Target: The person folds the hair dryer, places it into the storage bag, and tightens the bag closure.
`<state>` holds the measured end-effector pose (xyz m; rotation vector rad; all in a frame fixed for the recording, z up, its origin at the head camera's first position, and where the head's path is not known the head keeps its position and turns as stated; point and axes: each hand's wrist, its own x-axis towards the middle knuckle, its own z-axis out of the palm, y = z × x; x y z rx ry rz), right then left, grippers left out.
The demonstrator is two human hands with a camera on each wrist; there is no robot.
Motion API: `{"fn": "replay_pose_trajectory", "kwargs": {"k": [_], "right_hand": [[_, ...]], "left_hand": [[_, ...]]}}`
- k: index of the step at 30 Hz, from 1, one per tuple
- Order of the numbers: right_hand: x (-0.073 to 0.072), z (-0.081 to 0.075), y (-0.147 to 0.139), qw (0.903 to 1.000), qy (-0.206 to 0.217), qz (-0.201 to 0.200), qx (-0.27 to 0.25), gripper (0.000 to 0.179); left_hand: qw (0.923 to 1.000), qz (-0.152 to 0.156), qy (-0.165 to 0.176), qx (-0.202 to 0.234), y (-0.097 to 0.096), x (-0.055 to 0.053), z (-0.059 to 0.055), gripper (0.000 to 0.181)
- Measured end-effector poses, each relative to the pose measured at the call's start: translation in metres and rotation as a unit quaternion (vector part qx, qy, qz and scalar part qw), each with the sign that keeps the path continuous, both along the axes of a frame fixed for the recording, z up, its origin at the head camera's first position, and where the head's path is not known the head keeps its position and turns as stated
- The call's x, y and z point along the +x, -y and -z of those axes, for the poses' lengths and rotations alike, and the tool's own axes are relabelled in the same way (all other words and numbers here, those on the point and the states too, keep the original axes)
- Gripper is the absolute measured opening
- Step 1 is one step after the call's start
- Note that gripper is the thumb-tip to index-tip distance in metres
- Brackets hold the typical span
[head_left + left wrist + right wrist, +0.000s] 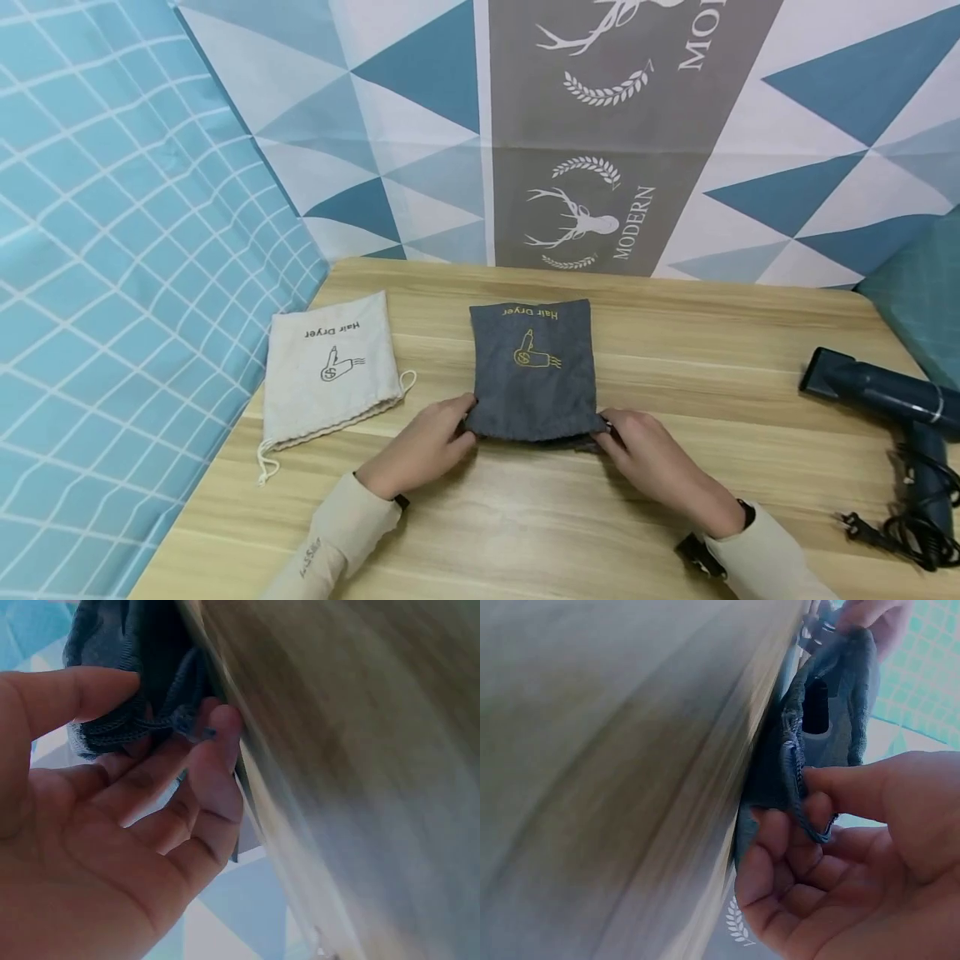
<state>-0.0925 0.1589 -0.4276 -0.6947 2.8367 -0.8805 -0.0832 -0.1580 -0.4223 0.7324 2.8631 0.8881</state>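
Note:
A dark grey drawstring pouch (536,396) with yellow "Hair Dryer" lettering lies on the wooden table, its mouth toward me. My left hand (422,446) pinches the left corner of that mouth, where a knotted drawstring (182,720) shows in the left wrist view. At the opposite corner my right hand (651,458) pinches the edge, thumb and fingers on the looped cord (793,776). In the right wrist view the mouth is partly open, and a dark opening shows inside. The fingertips under the fabric are partly hidden.
A cream drawstring pouch (330,371) with dark lettering lies to the left on the table (517,525). On the right rests a dark blue hair dryer (881,390) with its black cord and plug (862,527) around the handle. A patterned curtain (420,125) hangs behind the table.

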Motion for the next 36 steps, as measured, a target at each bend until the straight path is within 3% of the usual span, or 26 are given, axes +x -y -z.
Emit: {"fn": "replay_pose_trajectory", "kwargs": {"k": [4, 8, 14, 17, 20, 30, 36], "right_hand": [[0.004, -0.001, -0.003, 0.9996, 0.021, 0.019, 0.002, 0.038], [0.01, -0.001, -0.011, 0.9979, 0.046, 0.012, -0.045, 0.042], [0.017, 0.005, -0.022, 0.9846, 0.122, -0.001, -0.125, 0.042], [0.019, 0.008, -0.026, 0.9799, 0.13, 0.002, -0.151, 0.038], [0.019, 0.009, -0.03, 0.9786, 0.123, 0.012, -0.164, 0.033], [0.015, 0.008, -0.046, 0.9844, 0.13, 0.028, -0.115, 0.037], [0.011, 0.009, -0.055, 0.9806, 0.151, -0.002, -0.125, 0.038]], "left_hand": [[0.999, -0.011, 0.036, 0.025, 0.007, -0.001, -0.004, 0.016], [0.996, -0.009, 0.073, 0.052, 0.015, -0.005, -0.007, 0.005], [0.989, 0.019, 0.099, 0.107, 0.03, -0.01, -0.01, 0.033], [0.9829, 0.041, 0.119, 0.134, 0.037, -0.011, -0.011, 0.042], [0.9774, 0.043, 0.143, 0.149, 0.041, -0.011, -0.011, 0.043], [0.98, 0.011, 0.163, 0.114, 0.05, -0.013, -0.007, 0.044], [0.975, -0.008, 0.193, 0.109, 0.054, -0.013, -0.008, 0.043]]}}
